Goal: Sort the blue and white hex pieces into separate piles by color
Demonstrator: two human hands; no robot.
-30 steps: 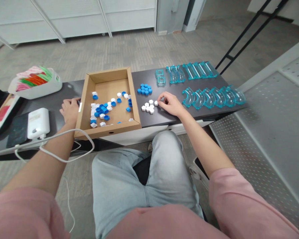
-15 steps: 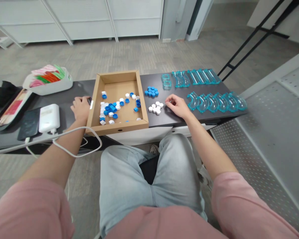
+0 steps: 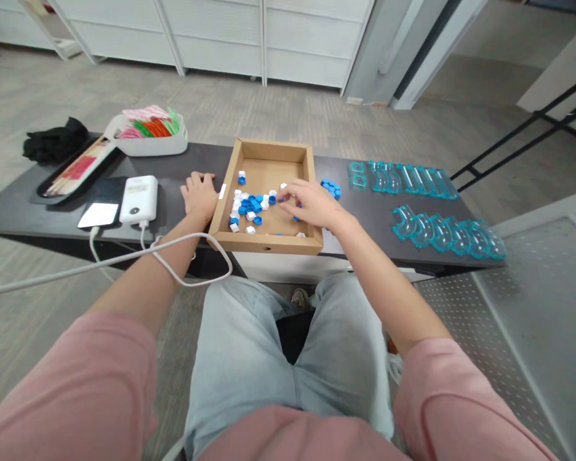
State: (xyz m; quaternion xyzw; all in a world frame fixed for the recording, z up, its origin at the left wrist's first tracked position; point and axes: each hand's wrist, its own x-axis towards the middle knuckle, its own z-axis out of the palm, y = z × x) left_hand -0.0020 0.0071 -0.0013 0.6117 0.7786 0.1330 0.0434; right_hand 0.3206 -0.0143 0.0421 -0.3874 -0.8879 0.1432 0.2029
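Note:
My right hand (image 3: 310, 202) reaches over the right wall of a shallow cardboard box (image 3: 264, 246), its thumb and fingers apart above the pieces inside. Small blue hexagonal pieces (image 3: 252, 203) and white hexagonal pieces (image 3: 237, 203) lie mixed in the box, most toward its left and front. Just past its right wall, a cluster of blue hexagonal pieces (image 3: 331, 188) sits on the table. The white cluster there is hidden behind my right hand and forearm. My left hand (image 3: 200, 195) rests on the table with fingers spread, close against the box's left wall.
Clear teal plastic pieces stand in rows at the right, straight ones (image 3: 425, 181) behind and curved ones (image 3: 448, 234) in front. Leftward are a white power bank (image 3: 139, 200), a phone (image 3: 100, 211), a white cable (image 3: 187, 238), a white tub (image 3: 151, 146) and a black tray (image 3: 55, 200).
My right hand has moved left from beside the white cluster on the table to inside the box. My left hand stays by the box's left side. The view has turned leftward.

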